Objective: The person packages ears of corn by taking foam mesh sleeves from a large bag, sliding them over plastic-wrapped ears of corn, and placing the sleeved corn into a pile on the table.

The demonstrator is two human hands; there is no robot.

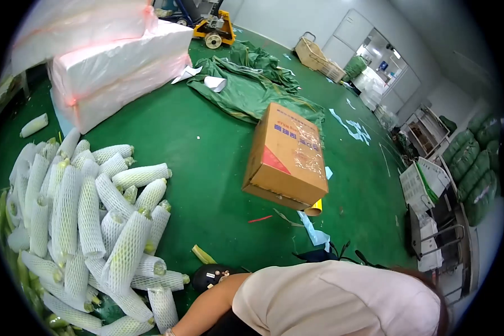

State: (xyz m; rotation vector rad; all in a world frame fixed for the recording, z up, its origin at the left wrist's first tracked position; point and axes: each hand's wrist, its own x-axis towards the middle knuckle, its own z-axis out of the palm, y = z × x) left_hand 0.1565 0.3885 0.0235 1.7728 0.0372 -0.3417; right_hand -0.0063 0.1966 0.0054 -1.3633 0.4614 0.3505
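Neither my left hand nor my right hand shows in the view. A large heap of long pale vegetables in white foam net sleeves (78, 201) lies on the floor at the left, with unwrapped green ones (23, 269) along its outer edge. One wrapped piece (34, 125) rests apart from the heap. Near the middle a closed cardboard box (288, 157) stands on the green floor, beside a yellow roll (314, 208).
At the bottom a person in a light shirt (330, 299) bends over, a bare arm (210, 305) reaching toward the heap. Plastic-wrapped white blocks (123, 70), green sheeting (241, 84) and a yellow pallet jack (221, 31) stand or lie behind. White crates (423, 182) are at the right.
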